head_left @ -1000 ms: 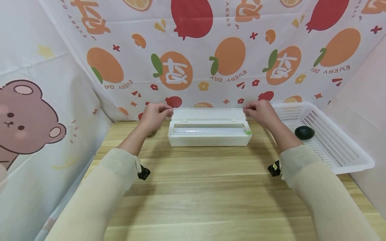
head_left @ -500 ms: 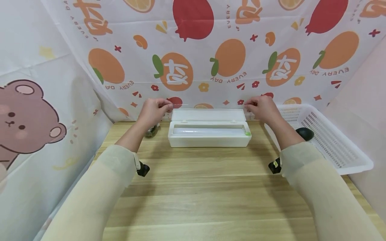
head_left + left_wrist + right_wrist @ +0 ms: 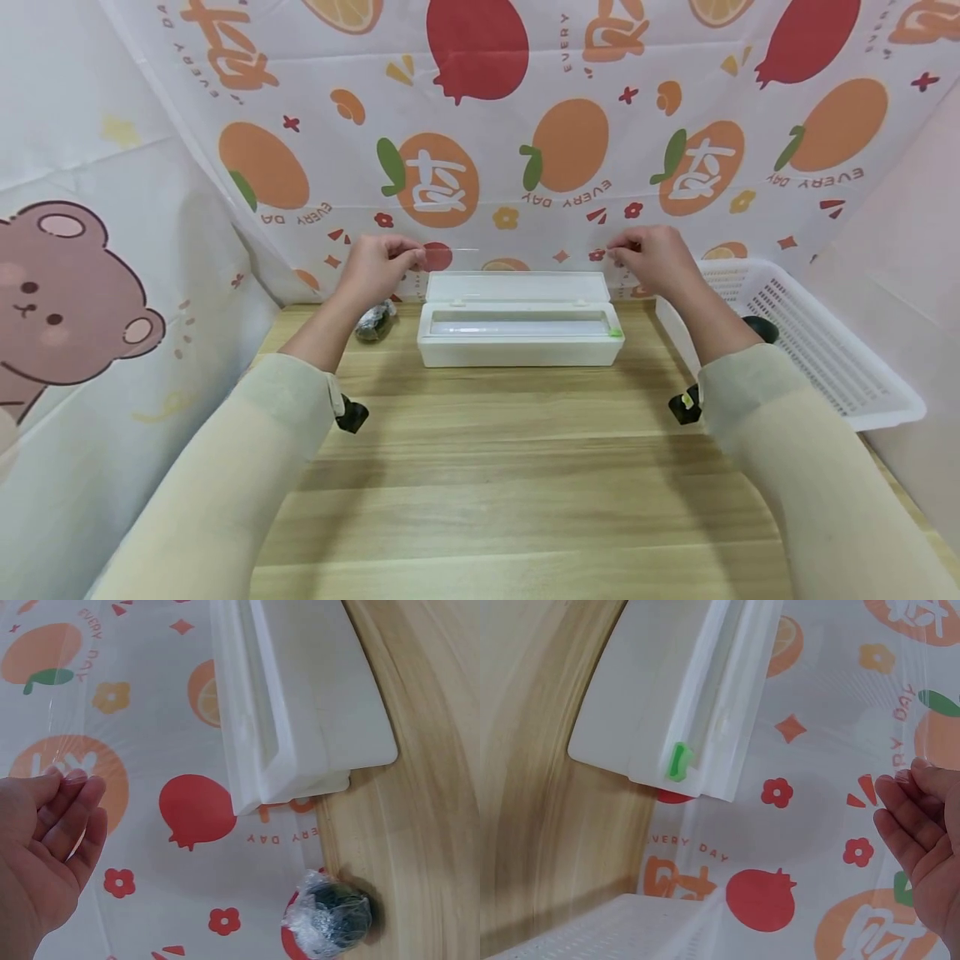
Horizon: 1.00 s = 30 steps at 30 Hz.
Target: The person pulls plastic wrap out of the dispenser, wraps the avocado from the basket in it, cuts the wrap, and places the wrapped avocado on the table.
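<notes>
Clamping 1 end of the clear film (image 3: 517, 261) between thumb and fingers of the left hand (image 3: 378, 265), and another likewise in the right hand (image 3: 652, 257), presumably to keep it taut above the white box (image 3: 519, 353). Set on the worktop (image 3: 495, 483) with the lid (image 3: 517, 287) tipped back, seemingly to allow free unrolling. Off to the sides, perhaps to spare working room: 1 plastic-wrapped dark ball (image 3: 328, 916) at left, 1 dark green oval item (image 3: 763, 328) in the white basket (image 3: 896, 413) at right.

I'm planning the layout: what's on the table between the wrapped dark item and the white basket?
The open white box stands between the wrapped item and the basket, in the head view.
</notes>
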### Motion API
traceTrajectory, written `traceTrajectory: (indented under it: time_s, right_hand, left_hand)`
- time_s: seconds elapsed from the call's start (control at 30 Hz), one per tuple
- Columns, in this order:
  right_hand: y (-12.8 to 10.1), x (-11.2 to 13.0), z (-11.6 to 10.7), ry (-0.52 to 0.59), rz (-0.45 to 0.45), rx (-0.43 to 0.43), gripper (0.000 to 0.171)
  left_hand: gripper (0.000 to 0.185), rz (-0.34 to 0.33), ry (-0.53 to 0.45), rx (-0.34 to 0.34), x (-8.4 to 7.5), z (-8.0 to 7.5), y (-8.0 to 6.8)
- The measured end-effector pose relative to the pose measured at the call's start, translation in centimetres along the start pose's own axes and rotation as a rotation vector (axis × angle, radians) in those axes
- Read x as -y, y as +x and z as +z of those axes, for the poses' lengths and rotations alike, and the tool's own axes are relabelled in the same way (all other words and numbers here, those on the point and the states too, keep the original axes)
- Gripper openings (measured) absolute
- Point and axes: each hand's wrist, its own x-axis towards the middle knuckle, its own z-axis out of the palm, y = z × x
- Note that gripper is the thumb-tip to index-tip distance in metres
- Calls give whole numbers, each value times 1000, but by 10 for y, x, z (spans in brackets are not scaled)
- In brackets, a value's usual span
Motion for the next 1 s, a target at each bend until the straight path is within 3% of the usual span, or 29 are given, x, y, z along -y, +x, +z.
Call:
traceTrajectory:
  time_s: [0.57, 1.0]
  right_hand:
    - [11, 9, -14, -10, -22, -10, 19]
    - [23, 20, -24, -15, 85, 23, 24]
  left_hand:
    - [21, 31, 11, -12, -21, -16, -13]
    - [22, 50, 3, -6, -32, -27, -15]
